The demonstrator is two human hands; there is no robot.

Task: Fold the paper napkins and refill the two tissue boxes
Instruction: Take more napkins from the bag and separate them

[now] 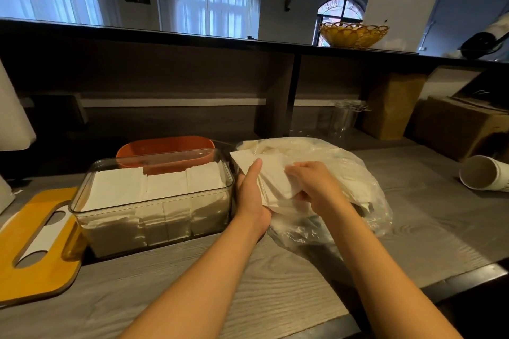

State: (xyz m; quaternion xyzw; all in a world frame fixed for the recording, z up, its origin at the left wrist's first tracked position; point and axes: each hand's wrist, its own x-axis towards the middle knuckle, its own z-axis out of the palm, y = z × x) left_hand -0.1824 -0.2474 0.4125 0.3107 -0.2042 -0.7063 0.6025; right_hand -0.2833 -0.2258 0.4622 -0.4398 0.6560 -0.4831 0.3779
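Left hand (252, 195) grip cradles napkin stack (271, 173); right hand (314, 184) grip pinches top napkins.

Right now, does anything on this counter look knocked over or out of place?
Yes: the white paper cups at the far right lie on their side, open end facing the hands, instead of standing. Otherwise things look orderly: the clear tissue box holds neat napkin stacks, and both hands hold napkins over the plastic bag.

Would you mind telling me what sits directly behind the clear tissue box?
An orange tub stands behind the clear tissue box, which holds folded white napkins. Only the tub's rim and upper inside wall show; whether it holds anything is hidden by the box.
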